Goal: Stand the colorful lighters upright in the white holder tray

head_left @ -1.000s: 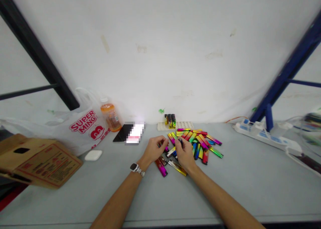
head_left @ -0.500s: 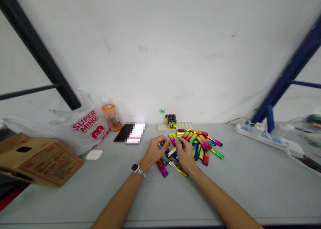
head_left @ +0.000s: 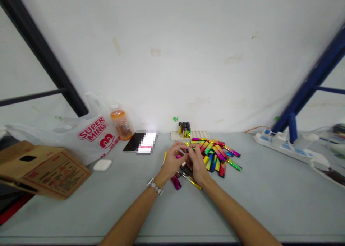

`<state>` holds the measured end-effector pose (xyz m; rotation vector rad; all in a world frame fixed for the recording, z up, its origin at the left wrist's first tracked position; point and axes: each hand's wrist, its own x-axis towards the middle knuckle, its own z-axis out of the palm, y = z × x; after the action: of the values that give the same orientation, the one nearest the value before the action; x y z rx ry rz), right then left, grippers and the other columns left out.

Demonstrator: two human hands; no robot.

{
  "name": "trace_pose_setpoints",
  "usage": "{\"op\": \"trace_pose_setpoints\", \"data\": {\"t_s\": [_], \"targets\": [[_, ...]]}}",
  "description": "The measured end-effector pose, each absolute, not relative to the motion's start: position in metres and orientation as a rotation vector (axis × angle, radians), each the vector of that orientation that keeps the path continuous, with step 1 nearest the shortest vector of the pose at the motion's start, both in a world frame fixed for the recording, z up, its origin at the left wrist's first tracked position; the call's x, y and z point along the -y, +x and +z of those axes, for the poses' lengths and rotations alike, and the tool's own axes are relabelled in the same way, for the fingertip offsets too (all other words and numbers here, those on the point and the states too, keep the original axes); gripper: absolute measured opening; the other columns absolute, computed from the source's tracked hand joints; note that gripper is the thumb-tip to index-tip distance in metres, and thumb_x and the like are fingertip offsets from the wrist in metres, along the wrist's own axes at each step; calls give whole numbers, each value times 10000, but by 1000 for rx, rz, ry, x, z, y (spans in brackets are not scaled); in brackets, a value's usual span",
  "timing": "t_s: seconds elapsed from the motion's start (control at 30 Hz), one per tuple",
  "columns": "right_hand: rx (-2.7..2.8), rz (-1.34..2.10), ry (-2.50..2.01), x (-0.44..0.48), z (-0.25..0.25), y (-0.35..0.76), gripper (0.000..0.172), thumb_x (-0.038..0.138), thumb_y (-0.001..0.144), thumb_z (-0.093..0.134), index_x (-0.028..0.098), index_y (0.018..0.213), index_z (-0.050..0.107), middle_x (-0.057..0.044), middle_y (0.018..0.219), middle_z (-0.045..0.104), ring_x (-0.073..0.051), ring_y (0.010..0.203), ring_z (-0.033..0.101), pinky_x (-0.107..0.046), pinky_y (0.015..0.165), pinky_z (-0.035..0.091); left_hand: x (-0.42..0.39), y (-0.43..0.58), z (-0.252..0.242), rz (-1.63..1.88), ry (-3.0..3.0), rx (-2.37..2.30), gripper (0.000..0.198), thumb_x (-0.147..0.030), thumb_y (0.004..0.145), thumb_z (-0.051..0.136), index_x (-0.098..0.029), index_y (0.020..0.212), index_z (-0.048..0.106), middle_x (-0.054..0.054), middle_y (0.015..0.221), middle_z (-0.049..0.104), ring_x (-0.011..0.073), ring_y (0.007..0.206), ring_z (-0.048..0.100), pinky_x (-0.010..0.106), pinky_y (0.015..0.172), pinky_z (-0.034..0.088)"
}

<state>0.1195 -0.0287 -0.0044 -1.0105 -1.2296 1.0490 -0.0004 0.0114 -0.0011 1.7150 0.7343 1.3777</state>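
Observation:
My left hand (head_left: 172, 160) and my right hand (head_left: 198, 163) meet over a pile of shiny rainbow-coloured lighters (head_left: 212, 153). Both hands are closed, fingertips close together around a small lighter with green and black showing between them; most of it is hidden by the fingers. A yellow lighter edge (head_left: 164, 158) shows just left of my left hand. Below the hands lie a purple-red lighter (head_left: 176, 182) and a gold one (head_left: 194, 183). Behind the pile, a cream tray with holes (head_left: 201, 134) carries several upright lighters (head_left: 184, 130) at its left part.
On the left are a cardboard box (head_left: 56, 172), a white plastic bag (head_left: 88, 138), an orange bottle (head_left: 122, 124), a white case (head_left: 102, 165) and a dark tablet (head_left: 133, 142). A white power strip (head_left: 291, 147) runs along the right. The wall (head_left: 188, 59) rises behind the table.
My hands have come together, the left moving right and the fingertips now meeting. A yellow lighter edge now shows left of my left hand. The view has shifted slightly.

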Motion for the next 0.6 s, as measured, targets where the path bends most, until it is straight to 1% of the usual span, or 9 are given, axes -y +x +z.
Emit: {"op": "trace_pose_setpoints", "data": {"t_s": [0.03,0.1,0.17,0.2,0.23,0.3,0.4,0.5,0.6], "targets": [[1235,1042,-1015,28,-4,120,393,628,902,438,261,1043,443,46,719,537,-147,599,506,-264,559,410,-12,-1,0,1361,1699,-736,207,-339,776,757,-165,879,713,60,953,606,146,844,611,217,671,517],[1252,957,-1039,24,-2,123,410,622,900,440,254,1079,477,-6,886,599,-189,811,584,-320,737,472,-16,-5,4,1347,1675,-739,223,-338,774,762,-162,903,714,56,924,640,142,810,628,227,677,528],[1240,859,-1096,20,-1,127,433,606,891,467,245,1127,509,-54,1104,597,-230,1072,553,-377,955,418,-24,-10,11,1387,1675,-758,232,-332,784,757,-166,940,711,50,905,667,145,812,647,246,714,547],[1231,843,-1122,18,-1,129,448,600,887,477,242,1154,511,-66,1179,577,-242,1150,519,-395,1016,378,-29,-13,15,1418,1694,-776,234,-328,790,753,-170,957,709,48,914,676,149,826,655,257,741,556],[1226,857,-1141,16,-1,131,460,594,884,483,240,1178,506,-74,1218,563,-248,1188,499,-408,1045,356,-36,-16,19,1440,1739,-804,236,-324,792,751,-174,969,710,50,939,683,153,847,662,267,766,563],[1220,917,-1147,13,0,134,467,586,882,493,237,1193,493,-79,1222,565,-252,1194,504,-415,1050,360,-53,-22,27,1432,1883,-867,227,-318,800,743,-176,975,717,55,986,688,157,855,672,287,793,575],[1209,965,-1129,14,2,135,436,577,887,492,239,1162,497,-70,1171,599,-249,1157,540,-411,1036,380,-82,-27,33,1398,2037,-940,202,-312,813,724,-167,954,721,63,970,700,170,863,680,319,828,584],[1229,990,-1150,17,3,132,406,573,905,467,246,1141,514,-57,1121,631,-246,1109,573,-412,1017,388,-109,-24,30,1356,2108,-990,200,-293,820,713,-158,968,719,72,974,707,178,873,681,356,864,583],[1233,986,-1162,19,1,129,401,577,906,459,244,1113,543,-59,1104,644,-253,1096,579,-415,1000,387,-128,-17,21,1348,2110,-1031,180,-239,816,707,-142,967,717,84,970,712,184,874,682,364,865,581]]}}
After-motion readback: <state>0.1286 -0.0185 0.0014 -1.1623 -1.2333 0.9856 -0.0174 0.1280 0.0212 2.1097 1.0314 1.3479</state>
